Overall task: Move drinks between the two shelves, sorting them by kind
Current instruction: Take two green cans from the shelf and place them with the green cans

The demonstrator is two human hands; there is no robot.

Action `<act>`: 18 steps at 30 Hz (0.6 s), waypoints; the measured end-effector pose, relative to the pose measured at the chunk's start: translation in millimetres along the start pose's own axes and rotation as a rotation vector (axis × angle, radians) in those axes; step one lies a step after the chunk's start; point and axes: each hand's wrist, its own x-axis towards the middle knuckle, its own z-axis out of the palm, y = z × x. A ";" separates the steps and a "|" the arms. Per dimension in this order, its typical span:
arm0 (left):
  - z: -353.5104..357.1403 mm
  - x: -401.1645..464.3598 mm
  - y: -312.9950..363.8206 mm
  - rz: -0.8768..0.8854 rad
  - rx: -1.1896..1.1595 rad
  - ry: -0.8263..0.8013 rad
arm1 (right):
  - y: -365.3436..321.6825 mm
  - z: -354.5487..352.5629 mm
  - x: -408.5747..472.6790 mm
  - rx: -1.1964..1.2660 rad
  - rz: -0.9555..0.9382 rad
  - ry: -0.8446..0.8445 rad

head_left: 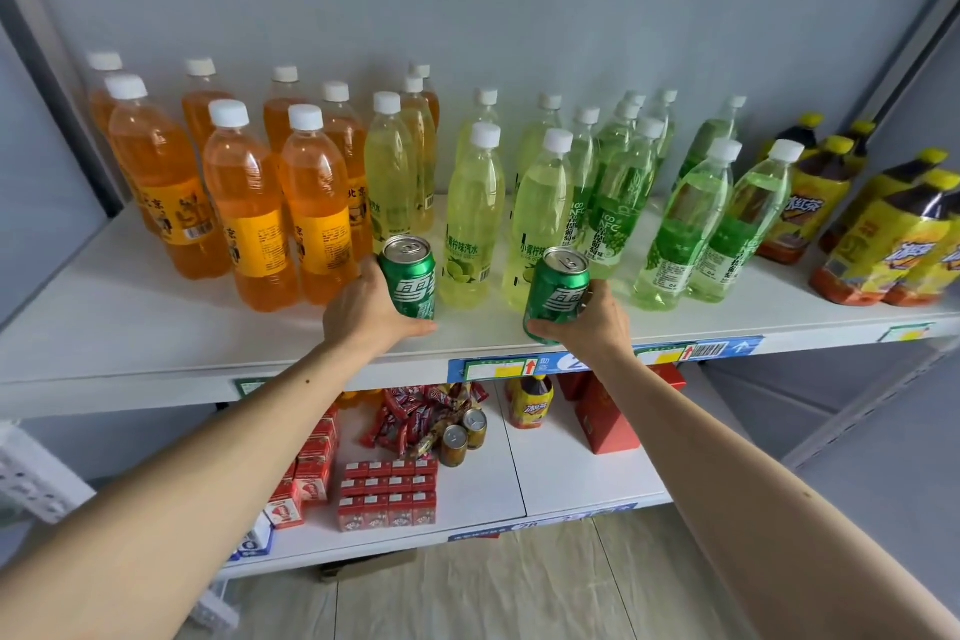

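Note:
My left hand (363, 309) grips a green soda can (410, 276) that stands at the front of the upper shelf (156, 327). A second green can (556, 294), tilted slightly, is held by my right hand (592, 322) just above the shelf's front edge. Behind the cans stand rows of bottles: orange soda (249, 203) on the left, pale yellow lime soda (472, 218) in the middle, green grape soda (680, 229) to the right, and dark iced tea bottles (893, 244) with yellow labels at the far right.
The lower shelf (571, 473) carries red drink cartons (387, 494), red snack wrappers (410, 411), two gold cans (462, 437), one iced tea bottle (530, 400) and red boxes (605, 421). Blue price tags (519, 368) line the upper shelf's edge. A tiled floor lies below.

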 end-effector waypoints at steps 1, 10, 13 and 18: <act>0.6 0.5 -0.4 -0.002 -0.020 0.003 | 0.6 1.3 0.4 -0.001 -0.002 -0.004; 1.2 2.2 2.4 -0.024 -0.117 0.028 | -0.2 4.3 -0.6 0.001 -0.038 0.004; -1.1 2.0 2.3 -0.032 -0.123 0.026 | -0.4 3.9 -3.9 0.007 -0.050 0.007; -6.2 -5.1 -2.5 -0.028 -0.128 0.036 | -2.0 -0.4 -13.9 0.009 -0.087 0.008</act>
